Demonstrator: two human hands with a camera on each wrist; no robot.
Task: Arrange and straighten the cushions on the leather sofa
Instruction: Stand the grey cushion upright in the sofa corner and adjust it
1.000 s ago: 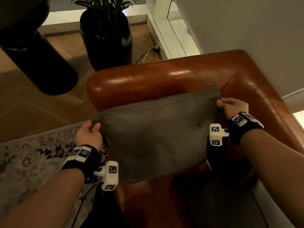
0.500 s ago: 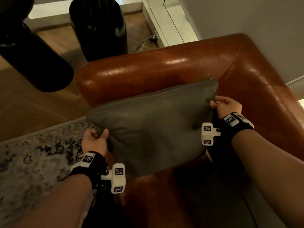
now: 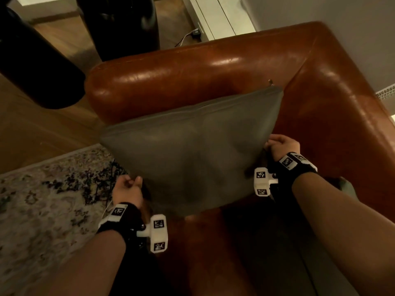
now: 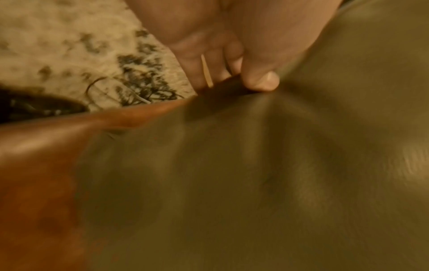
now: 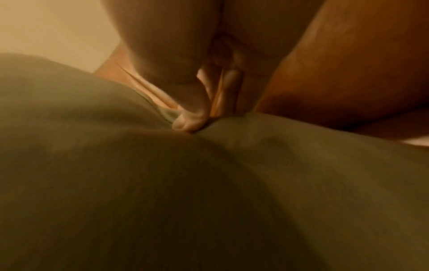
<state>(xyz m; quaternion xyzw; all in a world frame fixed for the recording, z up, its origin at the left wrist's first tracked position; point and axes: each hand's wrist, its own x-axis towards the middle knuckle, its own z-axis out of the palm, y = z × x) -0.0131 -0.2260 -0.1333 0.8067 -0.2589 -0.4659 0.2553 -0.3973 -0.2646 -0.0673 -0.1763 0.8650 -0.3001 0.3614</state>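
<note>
A grey-green cushion [image 3: 192, 154] leans against the armrest of the brown leather sofa [image 3: 192, 75], in the corner by the backrest. My left hand [image 3: 130, 186] pinches its lower left edge; in the left wrist view the thumb [image 4: 262, 80] presses the cushion [image 4: 255, 174] fabric against curled fingers. My right hand [image 3: 277, 145] grips the right edge, and the right wrist view shows its thumb [image 5: 190, 121] dug into the cushion [image 5: 162, 183] seam. A small zip pull [image 3: 271, 82] sticks up at the top right corner.
A patterned rug [image 3: 42, 199] covers the floor at left, with wooden flooring beyond. A tall black planter [image 3: 119, 24] and another dark rounded object [image 3: 34, 67] stand behind the armrest. A cable and plug [image 3: 192, 35] lie by the wall. The sofa backrest [image 3: 342, 116] runs along the right.
Both hands have slid down the cushion's sides from its upper corners to lower on the edges. The cushion has sunk lower against the armrest and its top right corner now points up.
</note>
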